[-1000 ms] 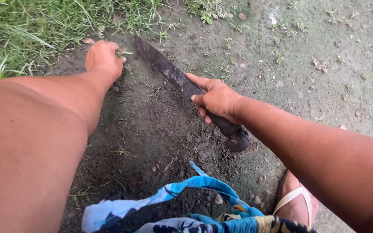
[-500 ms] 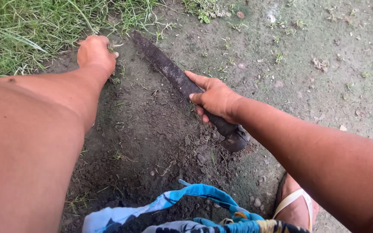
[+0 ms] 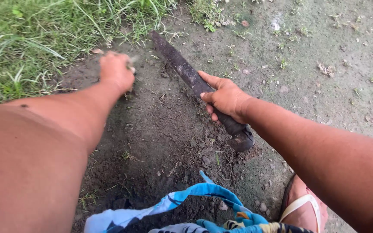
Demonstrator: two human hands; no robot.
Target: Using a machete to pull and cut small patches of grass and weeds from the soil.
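Right hand [image 3: 226, 98] wraps the handle of a long dark machete [image 3: 195, 84], blade flat on bare soil [image 3: 160, 129], tip near the grass edge [image 3: 44, 39]. Left hand [image 3: 116, 71] is closed, pinching a small weed tuft at that edge. Best grip low near roots, blade kept clear of fingers. No containers visible.

The left hand [image 3: 116, 71] is motion-blurred — its grasp unreadable; the right hand [image 3: 226, 98] hides the long dark soil-caked blade's [image 3: 182, 69] handle middle.
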